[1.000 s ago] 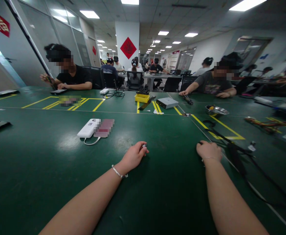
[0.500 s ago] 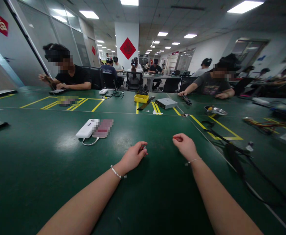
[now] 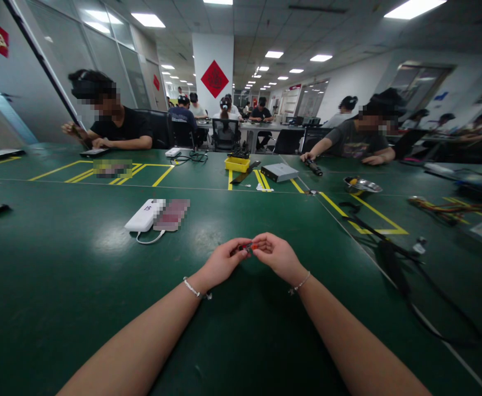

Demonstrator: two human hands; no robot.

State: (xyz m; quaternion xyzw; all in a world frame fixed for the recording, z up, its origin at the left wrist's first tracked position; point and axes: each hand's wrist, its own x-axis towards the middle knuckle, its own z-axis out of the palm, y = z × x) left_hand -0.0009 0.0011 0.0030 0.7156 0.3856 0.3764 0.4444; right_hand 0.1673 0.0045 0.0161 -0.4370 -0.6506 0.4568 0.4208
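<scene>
My left hand (image 3: 223, 263) rests on the green table (image 3: 59, 264) with its fingers pinched on a small dark metal part (image 3: 245, 247). My right hand (image 3: 279, 254) meets it at the fingertips, pinched on a tiny red piece (image 3: 254, 247). The two small parts touch between the hands. Both wrists wear thin bracelets. What the parts are is too small to tell.
A white power bank (image 3: 145, 215) with a cable and a blurred phone lies ahead on the left. Black cables (image 3: 393, 256) trail on the right. Farther off are a yellow tray (image 3: 237, 164), a grey box (image 3: 280, 172) and a metal bowl (image 3: 362, 185). Other people sit across the table.
My right hand has swung left from the cables at the right to meet my left hand, carrying a small red piece. The left hand has stayed almost still.
</scene>
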